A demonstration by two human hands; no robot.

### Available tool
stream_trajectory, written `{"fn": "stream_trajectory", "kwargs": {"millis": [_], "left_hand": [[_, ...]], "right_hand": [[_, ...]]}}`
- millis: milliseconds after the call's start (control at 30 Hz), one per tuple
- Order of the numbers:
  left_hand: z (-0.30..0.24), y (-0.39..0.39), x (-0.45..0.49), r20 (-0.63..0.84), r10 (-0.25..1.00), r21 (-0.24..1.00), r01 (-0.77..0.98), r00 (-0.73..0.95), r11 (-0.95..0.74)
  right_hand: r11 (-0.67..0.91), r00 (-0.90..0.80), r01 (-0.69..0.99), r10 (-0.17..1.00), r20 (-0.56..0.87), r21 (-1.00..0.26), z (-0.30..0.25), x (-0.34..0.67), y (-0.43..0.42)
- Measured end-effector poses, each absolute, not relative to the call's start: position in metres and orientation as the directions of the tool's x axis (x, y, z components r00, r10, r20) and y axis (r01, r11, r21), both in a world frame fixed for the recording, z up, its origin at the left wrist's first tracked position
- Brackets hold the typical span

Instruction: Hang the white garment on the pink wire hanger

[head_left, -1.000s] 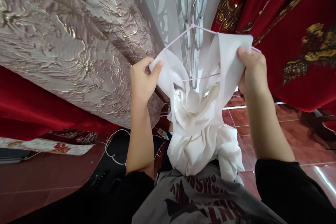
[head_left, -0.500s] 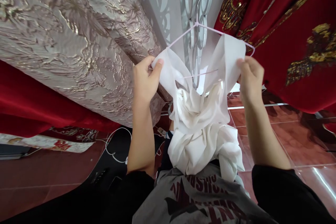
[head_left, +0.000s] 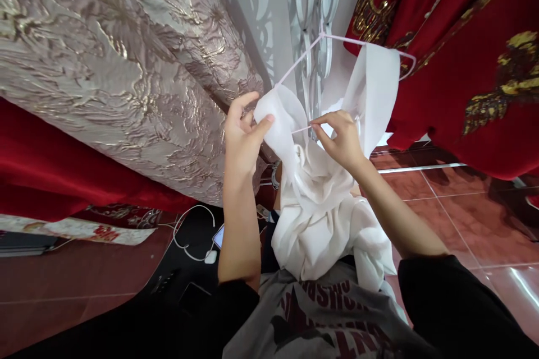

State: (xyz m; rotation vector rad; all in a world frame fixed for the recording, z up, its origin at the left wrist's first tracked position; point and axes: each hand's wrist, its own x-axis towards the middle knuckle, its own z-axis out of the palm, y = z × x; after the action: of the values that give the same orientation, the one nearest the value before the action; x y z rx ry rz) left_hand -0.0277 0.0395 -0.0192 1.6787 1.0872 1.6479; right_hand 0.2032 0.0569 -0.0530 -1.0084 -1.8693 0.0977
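Note:
A white sleeveless garment (head_left: 324,190) hangs by its straps on a thin pale pink hanger (head_left: 300,60), its lower part bunched in my lap. My left hand (head_left: 246,132) is at the left strap, thumb on the cloth and fingertips behind it, the index finger sticking up. My right hand (head_left: 341,137) pinches the hanger's thin lower bar near its middle, between thumb and index finger. The right strap drapes over the hanger's other shoulder, with no hand on it. The hanger's top stands before a white metal rack.
The white scrolled metal rack (head_left: 309,5) stands straight ahead. On the left hangs pale embossed fabric (head_left: 126,67), with red cloth (head_left: 63,168) below. More red fabric with gold trim (head_left: 455,84) hangs on the right. A phone (head_left: 219,236) and white cable (head_left: 181,235) lie at lower left.
My right hand has let go of the right strap and moved left to the hanger's lower bar. My left hand and the hanger have shifted slightly right.

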Motion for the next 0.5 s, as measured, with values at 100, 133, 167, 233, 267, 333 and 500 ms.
{"fn": "stream_trajectory", "kwargs": {"millis": [100,133,167,233,267,333,500], "left_hand": [[-0.023,0.028,-0.023,0.637,0.763,0.754,0.294,-0.112,-0.587],[-0.025,0.023,-0.02,0.673,0.723,0.723,0.339,-0.153,-0.602],[-0.028,0.017,-0.016,0.705,0.68,0.696,0.379,-0.2,-0.61],[-0.037,0.006,-0.008,0.74,0.611,0.667,0.432,-0.282,-0.608],[-0.042,0.001,-0.004,0.741,0.598,0.667,0.437,-0.306,-0.603],[-0.051,-0.005,0.003,0.718,0.624,0.692,0.406,-0.307,-0.597],[-0.055,-0.003,0.016,0.658,0.73,0.744,0.307,-0.184,-0.593]], "right_hand": [[0.648,-0.151,0.607,0.662,0.734,-0.46,-0.059,0.203,0.052],[0.646,-0.144,0.609,0.661,0.736,-0.461,-0.06,0.203,0.05],[0.643,-0.14,0.61,0.662,0.737,-0.462,-0.061,0.201,0.048],[0.646,-0.132,0.607,0.657,0.742,-0.463,-0.063,0.199,0.045],[0.649,-0.127,0.604,0.652,0.747,-0.463,-0.064,0.197,0.044],[0.653,-0.113,0.601,0.64,0.76,-0.461,-0.066,0.195,0.043],[0.64,-0.098,0.625,0.633,0.768,-0.447,-0.071,0.192,0.04]]}}
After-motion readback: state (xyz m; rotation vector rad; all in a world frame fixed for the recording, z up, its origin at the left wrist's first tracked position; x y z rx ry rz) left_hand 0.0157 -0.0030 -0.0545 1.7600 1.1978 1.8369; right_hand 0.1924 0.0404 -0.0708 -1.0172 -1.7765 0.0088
